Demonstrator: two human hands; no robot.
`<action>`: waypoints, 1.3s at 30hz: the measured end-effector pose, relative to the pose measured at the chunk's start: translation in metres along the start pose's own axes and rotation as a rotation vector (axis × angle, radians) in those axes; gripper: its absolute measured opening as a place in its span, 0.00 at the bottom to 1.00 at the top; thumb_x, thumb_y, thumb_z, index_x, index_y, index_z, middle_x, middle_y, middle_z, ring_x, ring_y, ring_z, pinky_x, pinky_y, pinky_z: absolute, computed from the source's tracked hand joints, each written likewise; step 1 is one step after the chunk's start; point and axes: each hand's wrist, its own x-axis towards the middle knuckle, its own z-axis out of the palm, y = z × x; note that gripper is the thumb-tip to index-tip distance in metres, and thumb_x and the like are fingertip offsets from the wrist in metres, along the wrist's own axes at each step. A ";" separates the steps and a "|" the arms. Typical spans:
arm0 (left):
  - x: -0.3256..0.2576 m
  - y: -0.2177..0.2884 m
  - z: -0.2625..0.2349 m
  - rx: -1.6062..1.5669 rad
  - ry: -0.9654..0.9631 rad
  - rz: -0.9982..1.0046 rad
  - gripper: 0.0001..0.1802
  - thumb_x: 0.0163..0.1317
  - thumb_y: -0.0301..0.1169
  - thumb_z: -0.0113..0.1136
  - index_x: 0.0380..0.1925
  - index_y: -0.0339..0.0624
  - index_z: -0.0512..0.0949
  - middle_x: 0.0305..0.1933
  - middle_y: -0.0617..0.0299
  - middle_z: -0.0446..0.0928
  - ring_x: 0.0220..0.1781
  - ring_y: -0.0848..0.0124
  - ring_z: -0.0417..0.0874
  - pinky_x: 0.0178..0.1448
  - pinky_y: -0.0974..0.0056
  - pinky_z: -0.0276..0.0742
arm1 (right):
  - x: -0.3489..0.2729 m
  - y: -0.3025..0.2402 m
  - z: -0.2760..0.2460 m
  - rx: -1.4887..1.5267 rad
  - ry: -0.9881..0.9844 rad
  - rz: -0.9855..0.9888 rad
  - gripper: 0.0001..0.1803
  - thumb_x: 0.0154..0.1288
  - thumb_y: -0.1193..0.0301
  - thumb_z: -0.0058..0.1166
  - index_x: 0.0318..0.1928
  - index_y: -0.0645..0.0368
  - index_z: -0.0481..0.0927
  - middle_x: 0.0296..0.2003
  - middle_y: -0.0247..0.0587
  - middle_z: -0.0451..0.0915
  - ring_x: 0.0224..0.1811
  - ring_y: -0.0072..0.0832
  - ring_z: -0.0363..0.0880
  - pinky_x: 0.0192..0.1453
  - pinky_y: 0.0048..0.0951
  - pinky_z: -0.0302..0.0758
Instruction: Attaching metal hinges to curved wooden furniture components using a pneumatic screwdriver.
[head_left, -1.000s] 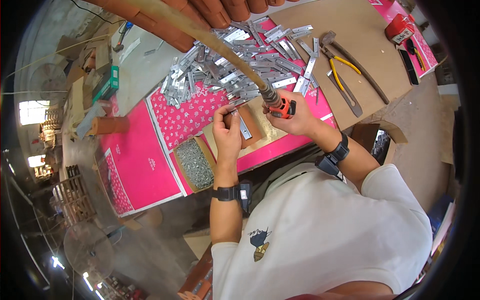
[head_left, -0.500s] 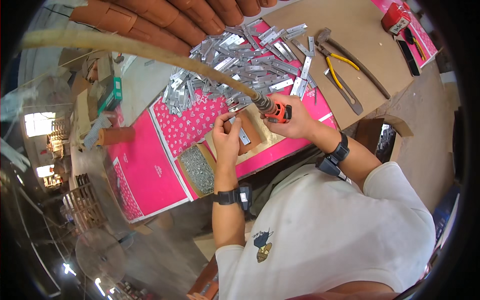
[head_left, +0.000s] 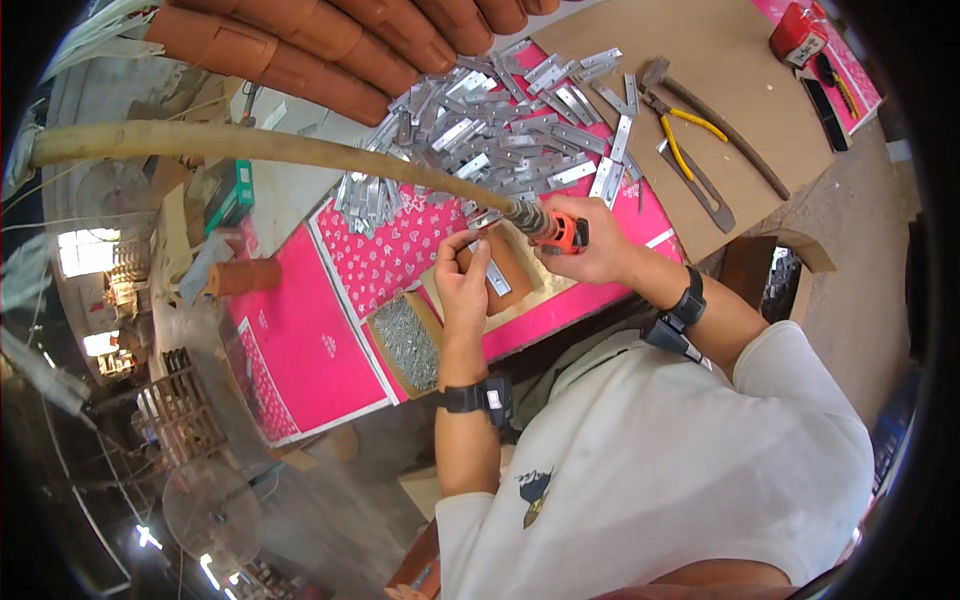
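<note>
Head view, centre frame: right hand point(head_left: 590, 245) grips orange-black powered hand tool point(head_left: 555, 228); left hand point(head_left: 463, 285) pinches flat silver metal bracket point(head_left: 492, 273) on desk point(head_left: 330, 330).

Brackets: I see a heap of flat grey metal brackets point(head_left: 500, 130), bright and smooth.
Tool: orange plastic-bodied tool point(head_left: 566, 234), slightly glossy, on a matt tan hose point(head_left: 250, 145).
Bench cover: pink patterned sheet point(head_left: 310, 340), smooth, faintly shiny.
Board: brown matt fibreboard panel point(head_left: 720, 70).
Tiles: rough terracotta clay tiles point(head_left: 330, 50).

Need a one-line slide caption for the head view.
Left hand steadies a metal strip on a brown block while the right hand holds an orange hose-fed tool beside piled metal strips.
</note>
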 end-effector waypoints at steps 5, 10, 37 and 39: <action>0.010 -0.007 -0.007 -0.124 0.081 -0.082 0.07 0.71 0.30 0.59 0.42 0.39 0.79 0.39 0.66 0.80 0.41 0.79 0.78 0.46 0.72 0.74 | 0.005 -0.001 0.002 -0.003 -0.014 0.074 0.18 0.46 0.72 0.67 0.41 0.58 0.82 0.23 0.34 0.75 0.23 0.22 0.72 0.30 0.28 0.71; 0.012 -0.012 -0.006 -0.092 0.114 -0.040 0.06 0.71 0.30 0.59 0.40 0.39 0.79 0.37 0.67 0.79 0.37 0.79 0.77 0.44 0.72 0.74 | 0.004 -0.002 -0.003 0.008 -0.071 0.098 0.18 0.50 0.77 0.66 0.45 0.61 0.81 0.31 0.33 0.80 0.30 0.18 0.75 0.36 0.24 0.74; 0.009 -0.004 0.000 0.098 0.105 0.029 0.10 0.72 0.33 0.60 0.35 0.38 0.78 0.29 0.72 0.75 0.30 0.85 0.69 0.33 0.75 0.65 | 0.002 0.002 0.003 0.001 -0.014 0.024 0.19 0.46 0.73 0.68 0.42 0.58 0.81 0.24 0.34 0.76 0.24 0.22 0.75 0.30 0.27 0.72; 0.008 -0.006 0.000 0.096 0.120 0.020 0.09 0.72 0.33 0.60 0.35 0.39 0.79 0.29 0.72 0.75 0.31 0.84 0.69 0.34 0.75 0.66 | 0.002 0.000 0.003 0.006 -0.013 0.030 0.19 0.46 0.73 0.68 0.42 0.58 0.81 0.24 0.34 0.77 0.24 0.22 0.75 0.30 0.27 0.72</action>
